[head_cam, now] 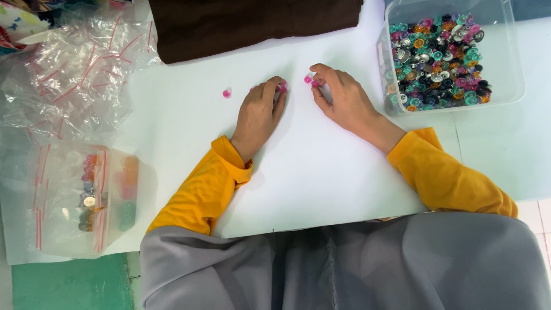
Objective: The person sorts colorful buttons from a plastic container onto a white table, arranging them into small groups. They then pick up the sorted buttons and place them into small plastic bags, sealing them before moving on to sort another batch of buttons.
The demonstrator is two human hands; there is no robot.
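Note:
My left hand (pixel 261 112) rests palm down on the white table (pixel 321 166), fingertips curled over a small pink button-like piece (pixel 283 86). My right hand (pixel 343 97) lies a little to the right, its thumb and forefinger pinching another small pink piece (pixel 310 81). A third pink piece (pixel 227 93) lies loose on the table to the left of my left hand. Both arms wear yellow sleeves.
A clear plastic tub (pixel 505 86) of several multicoloured small pieces stands at the right. Dark brown cloth (pixel 247 23) lies at the back. A heap of empty clear zip bags (pixel 69 74) sits at the left, above a filled bag (pixel 86 195) of coloured pieces.

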